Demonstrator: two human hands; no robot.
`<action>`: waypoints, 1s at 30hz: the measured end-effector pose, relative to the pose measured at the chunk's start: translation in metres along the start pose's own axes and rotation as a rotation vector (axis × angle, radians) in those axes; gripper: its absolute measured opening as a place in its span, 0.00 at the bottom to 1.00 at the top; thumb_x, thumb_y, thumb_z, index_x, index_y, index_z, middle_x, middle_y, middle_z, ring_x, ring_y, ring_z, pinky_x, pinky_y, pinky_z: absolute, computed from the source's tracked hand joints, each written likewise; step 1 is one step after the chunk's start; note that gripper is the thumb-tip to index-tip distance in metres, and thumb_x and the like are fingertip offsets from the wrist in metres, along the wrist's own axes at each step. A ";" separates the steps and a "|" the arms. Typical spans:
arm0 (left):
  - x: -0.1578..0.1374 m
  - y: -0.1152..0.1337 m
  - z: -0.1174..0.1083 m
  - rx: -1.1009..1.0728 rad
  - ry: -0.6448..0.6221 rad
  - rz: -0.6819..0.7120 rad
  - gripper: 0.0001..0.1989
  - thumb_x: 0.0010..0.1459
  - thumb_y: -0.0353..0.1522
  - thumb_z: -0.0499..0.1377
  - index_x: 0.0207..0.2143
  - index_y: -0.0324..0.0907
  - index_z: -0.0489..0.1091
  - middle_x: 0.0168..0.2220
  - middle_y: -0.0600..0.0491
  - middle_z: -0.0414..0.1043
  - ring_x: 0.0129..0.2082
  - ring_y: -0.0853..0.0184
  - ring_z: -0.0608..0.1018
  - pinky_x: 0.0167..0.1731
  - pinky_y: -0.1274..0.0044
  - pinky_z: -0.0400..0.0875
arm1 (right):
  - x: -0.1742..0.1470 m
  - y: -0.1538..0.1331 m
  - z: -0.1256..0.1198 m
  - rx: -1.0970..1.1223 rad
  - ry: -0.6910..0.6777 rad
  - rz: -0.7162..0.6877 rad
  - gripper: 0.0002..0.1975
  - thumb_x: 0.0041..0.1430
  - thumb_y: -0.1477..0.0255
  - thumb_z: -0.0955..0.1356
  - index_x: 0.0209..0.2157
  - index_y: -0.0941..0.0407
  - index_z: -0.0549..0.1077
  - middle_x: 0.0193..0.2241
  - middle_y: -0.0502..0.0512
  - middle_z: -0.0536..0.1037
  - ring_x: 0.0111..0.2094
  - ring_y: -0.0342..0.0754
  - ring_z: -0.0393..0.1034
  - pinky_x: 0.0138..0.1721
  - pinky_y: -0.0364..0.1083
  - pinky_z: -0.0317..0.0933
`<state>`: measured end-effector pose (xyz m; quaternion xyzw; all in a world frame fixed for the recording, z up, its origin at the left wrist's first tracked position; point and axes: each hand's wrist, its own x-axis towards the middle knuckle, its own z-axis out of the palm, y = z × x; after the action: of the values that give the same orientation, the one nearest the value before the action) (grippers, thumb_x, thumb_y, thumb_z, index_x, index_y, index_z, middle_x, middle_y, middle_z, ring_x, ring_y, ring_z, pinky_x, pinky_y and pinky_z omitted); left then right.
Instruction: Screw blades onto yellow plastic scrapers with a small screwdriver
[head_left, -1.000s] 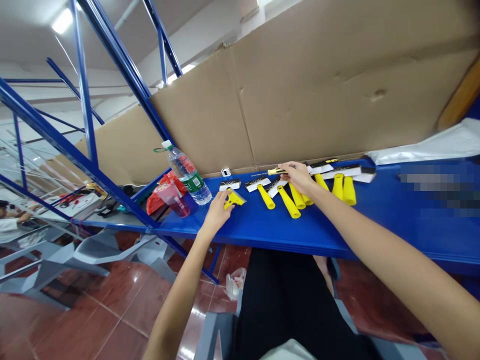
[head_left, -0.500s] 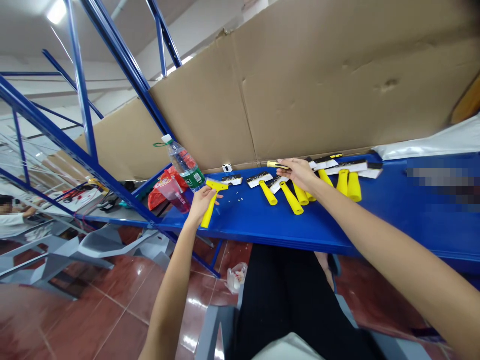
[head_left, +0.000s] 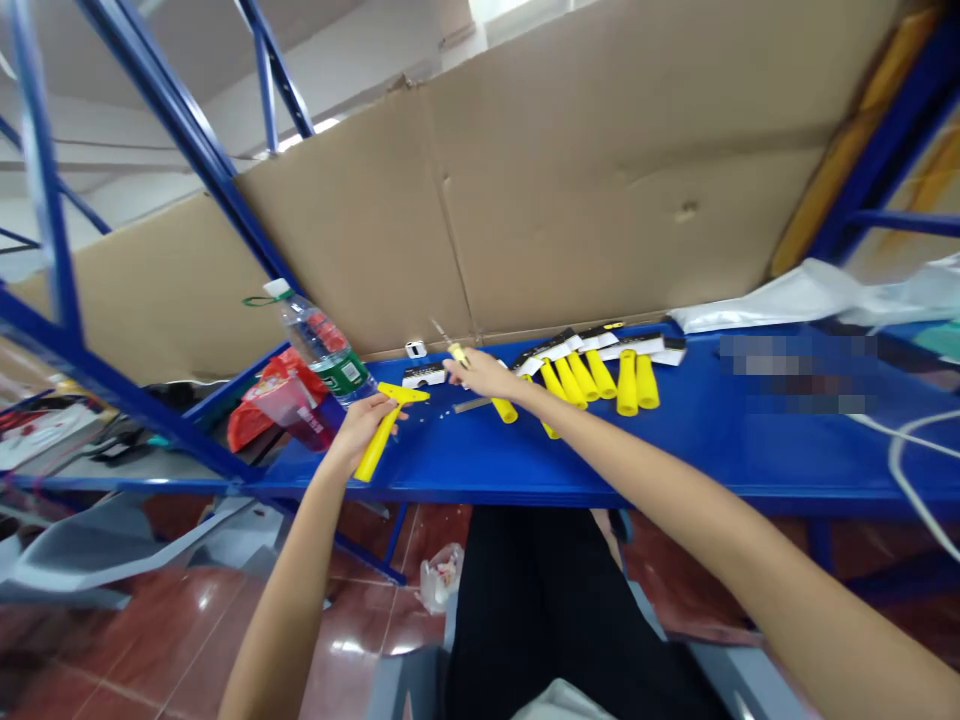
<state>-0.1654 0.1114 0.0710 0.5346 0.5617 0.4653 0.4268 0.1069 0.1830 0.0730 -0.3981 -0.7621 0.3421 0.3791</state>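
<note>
My left hand (head_left: 358, 434) is closed around a yellow T-shaped scraper (head_left: 377, 442), its wide head up and its handle slanting down toward the table's front edge. In my right hand (head_left: 486, 376) is a screwdriver (head_left: 457, 354) with a pale yellow handle; its thin shaft points up and left toward the cardboard. Under and beside my right forearm lie several yellow handles (head_left: 627, 385) in a loose row. Behind them are black-and-white blade packs (head_left: 559, 347), and another pack (head_left: 424, 375) lies left of my right hand.
The blue table (head_left: 720, 440) runs along a cardboard wall (head_left: 570, 190). To the left stand a plastic bottle (head_left: 319, 340), a pink cup (head_left: 296, 410) and a red bag (head_left: 259, 400). A small white box (head_left: 415, 349) sits at the back. White plastic sheeting (head_left: 765, 298) and a cable (head_left: 900, 470) lie right.
My right hand has come left, away from the handles and closer to the scraper, and the screwdriver's shaft now shows. My left hand still grips the scraper. The view has turned right.
</note>
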 end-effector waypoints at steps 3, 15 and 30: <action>0.009 0.000 -0.001 0.002 -0.019 -0.010 0.12 0.54 0.35 0.71 0.38 0.36 0.80 0.40 0.39 0.86 0.24 0.67 0.79 0.22 0.78 0.74 | 0.008 0.003 0.011 -0.206 -0.004 -0.007 0.13 0.78 0.61 0.67 0.42 0.56 0.73 0.46 0.63 0.85 0.49 0.56 0.80 0.48 0.46 0.65; -0.001 -0.008 -0.014 -0.085 0.127 0.028 0.12 0.58 0.33 0.69 0.39 0.40 0.70 0.42 0.40 0.86 0.31 0.62 0.85 0.20 0.79 0.75 | -0.013 0.018 0.002 -0.608 -0.025 -0.034 0.19 0.81 0.56 0.60 0.56 0.57 0.68 0.51 0.69 0.85 0.52 0.64 0.81 0.41 0.49 0.63; -0.011 0.010 -0.004 -0.225 0.245 0.265 0.16 0.56 0.36 0.72 0.43 0.40 0.73 0.39 0.48 0.82 0.40 0.59 0.87 0.34 0.73 0.85 | -0.015 0.026 -0.003 -0.659 -0.032 0.027 0.22 0.69 0.68 0.73 0.59 0.60 0.68 0.61 0.72 0.77 0.61 0.65 0.74 0.57 0.54 0.66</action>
<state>-0.1669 0.0996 0.0818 0.4923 0.4785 0.6388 0.3473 0.1246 0.1825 0.0488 -0.5041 -0.8322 0.0883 0.2132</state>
